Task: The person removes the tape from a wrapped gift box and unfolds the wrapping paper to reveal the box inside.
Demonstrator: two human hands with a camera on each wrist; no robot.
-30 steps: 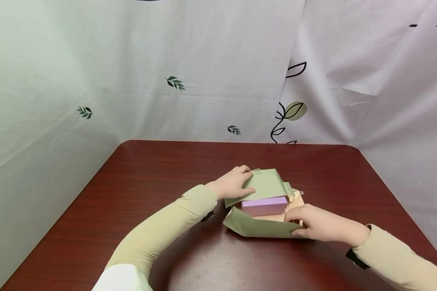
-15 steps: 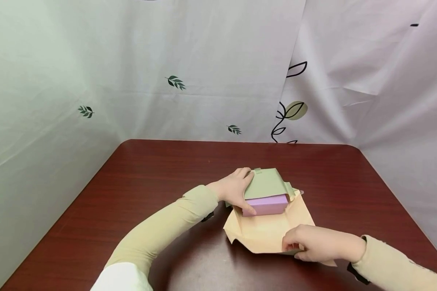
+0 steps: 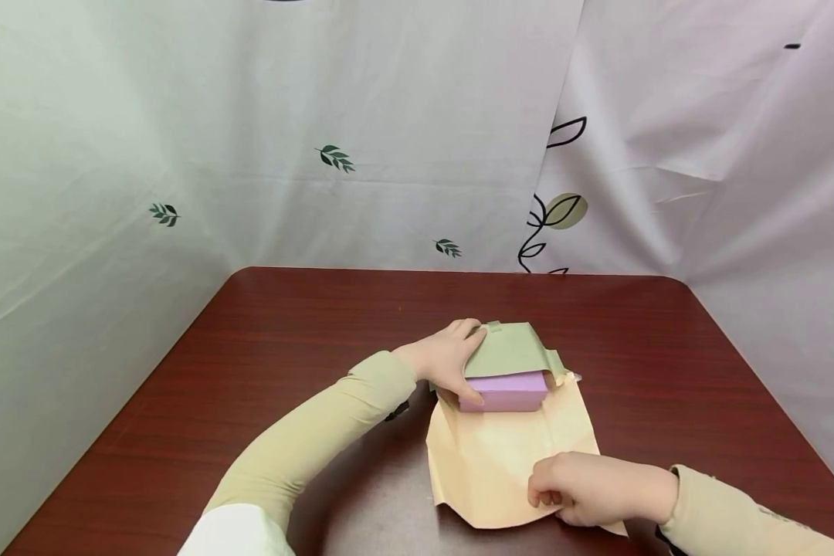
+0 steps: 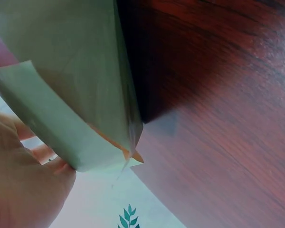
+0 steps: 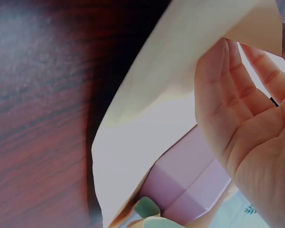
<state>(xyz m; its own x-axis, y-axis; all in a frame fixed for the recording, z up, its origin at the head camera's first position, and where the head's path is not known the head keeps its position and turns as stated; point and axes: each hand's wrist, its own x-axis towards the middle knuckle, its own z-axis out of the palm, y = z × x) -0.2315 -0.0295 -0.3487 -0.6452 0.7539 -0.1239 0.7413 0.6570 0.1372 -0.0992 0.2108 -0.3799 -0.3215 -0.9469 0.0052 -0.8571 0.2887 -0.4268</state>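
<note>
A purple box point(image 3: 507, 391) lies partly wrapped in paper, green outside and cream inside. Green wrapping paper point(image 3: 506, 351) covers its far part. My left hand point(image 3: 448, 359) holds the wrapped box at its left end, thumb on the purple front and fingers over the green paper. My right hand point(image 3: 591, 486) pinches the near edge of the cream paper flap point(image 3: 489, 463), which lies spread in front of the box. In the right wrist view, fingers point(image 5: 237, 85) meet the paper's edge, with the purple box point(image 5: 187, 175) beyond. In the left wrist view a folded green flap point(image 4: 52, 114) stands beside the hand.
Everything rests on a dark red wooden table point(image 3: 306, 324). A pale curtain point(image 3: 389, 208) with leaf prints stands behind and at both sides. A small strip of tape point(image 3: 493, 326) is on the green paper's far edge.
The right hand has drawn the near paper flap toward me and unfolded it, so its cream inside now shows. My left thumb has shifted down onto the purple front.
</note>
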